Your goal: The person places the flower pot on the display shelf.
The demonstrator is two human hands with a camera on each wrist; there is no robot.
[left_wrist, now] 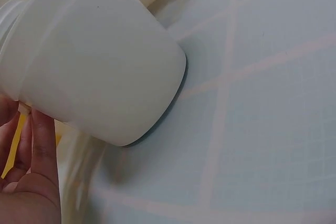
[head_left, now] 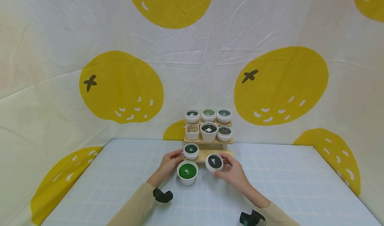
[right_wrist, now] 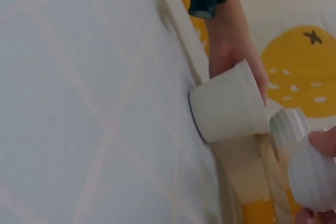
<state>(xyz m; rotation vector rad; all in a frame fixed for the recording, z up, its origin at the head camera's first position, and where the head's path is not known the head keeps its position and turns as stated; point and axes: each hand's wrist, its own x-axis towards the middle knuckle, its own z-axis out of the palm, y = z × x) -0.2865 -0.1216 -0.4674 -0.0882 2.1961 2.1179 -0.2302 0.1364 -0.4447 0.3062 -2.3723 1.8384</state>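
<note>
My right hand (head_left: pixel 235 174) grips a small round white pot (head_left: pixel 214 162) with a dark top bearing a pale mark, in front of the lowest step of a wooden tiered stand (head_left: pixel 207 154). In the right wrist view this pot (right_wrist: pixel 312 174) sits between thumb and fingers. My left hand (head_left: pixel 169 164) holds the left side of another small white pot (head_left: pixel 191 151), dark green on top, at that step's left end. Just in front on the table stands a taller white cup (head_left: pixel 187 172) with a bright green top; its wall (left_wrist: pixel 100 61) fills much of the left wrist view.
On the stand's middle step are a square white pot (head_left: pixel 192 132) with speckled filling, a taller white cup (head_left: pixel 209 132) and a round pot (head_left: pixel 224 134). Three round pots, one light green on top (head_left: pixel 208 114), line the top step. A fruit-print cloth (head_left: pixel 198 79) hangs behind the table (head_left: pixel 270 176).
</note>
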